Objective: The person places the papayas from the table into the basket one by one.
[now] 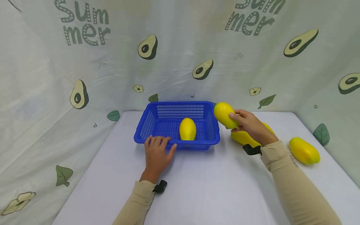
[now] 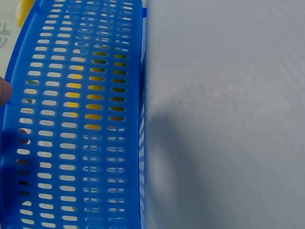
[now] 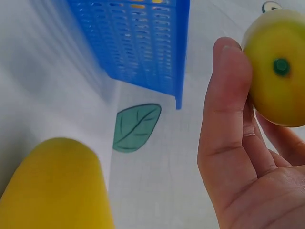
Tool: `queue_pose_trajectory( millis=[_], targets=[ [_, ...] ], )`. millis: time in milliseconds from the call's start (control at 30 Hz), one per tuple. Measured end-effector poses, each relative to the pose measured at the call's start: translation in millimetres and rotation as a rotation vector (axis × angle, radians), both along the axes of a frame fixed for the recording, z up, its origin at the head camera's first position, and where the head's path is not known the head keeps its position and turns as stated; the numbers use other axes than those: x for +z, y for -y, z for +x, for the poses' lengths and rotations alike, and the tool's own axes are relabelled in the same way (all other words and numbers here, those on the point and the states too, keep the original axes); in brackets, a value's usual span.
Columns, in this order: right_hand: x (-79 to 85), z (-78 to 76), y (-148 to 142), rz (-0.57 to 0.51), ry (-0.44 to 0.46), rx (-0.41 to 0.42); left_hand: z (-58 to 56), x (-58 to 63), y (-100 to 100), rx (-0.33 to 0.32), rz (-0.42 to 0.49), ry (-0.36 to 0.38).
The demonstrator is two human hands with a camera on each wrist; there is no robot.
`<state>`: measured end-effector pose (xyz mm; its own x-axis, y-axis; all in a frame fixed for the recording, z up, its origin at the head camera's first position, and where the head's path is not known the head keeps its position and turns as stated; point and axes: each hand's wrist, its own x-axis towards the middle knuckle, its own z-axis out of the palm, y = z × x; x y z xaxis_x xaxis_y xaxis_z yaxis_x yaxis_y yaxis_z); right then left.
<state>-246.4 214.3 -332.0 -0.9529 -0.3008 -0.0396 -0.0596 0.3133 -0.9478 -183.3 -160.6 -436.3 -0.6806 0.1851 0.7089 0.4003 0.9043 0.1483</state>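
Observation:
A yellow mango (image 1: 224,115) with a small green stem nub is in my right hand (image 1: 251,126), gripped between thumb and fingers. It is raised beside the right end of the blue plastic basket (image 1: 211,142). In the right wrist view the thumb presses against the mango (image 3: 281,88). My left hand (image 1: 157,156) holds the basket's front rim, its fingers over the edge and the thumb on the near side. Inside the basket stands another yellow mango (image 1: 187,128), also seen through the slots in the left wrist view.
Below my right hand, yellow fruit (image 1: 243,138) lies on the white table (image 1: 208,187), partly hidden by the hand. Another yellow fruit (image 1: 304,151) lies near the table's right edge. A patterned cloth (image 1: 174,31) with avocados hangs behind and at the sides.

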Motion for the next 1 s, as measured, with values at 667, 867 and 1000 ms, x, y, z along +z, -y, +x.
queue_pose_trajectory(
  millis=[667,867,1000],
  targets=[
    [5.6,-31.8,30.3,0.019,0.072,0.04,0.3,-1.8,-3.2,-0.005,0.002,-0.037],
    [10.2,-40.0,32.6,-0.014,0.069,0.045,0.9,-1.5,-3.2,0.0,-0.008,-0.02],
    [14.4,-47.6,37.9,-0.021,0.074,0.049,1.7,0.5,-2.3,-0.005,0.003,-0.034]
  ],
)
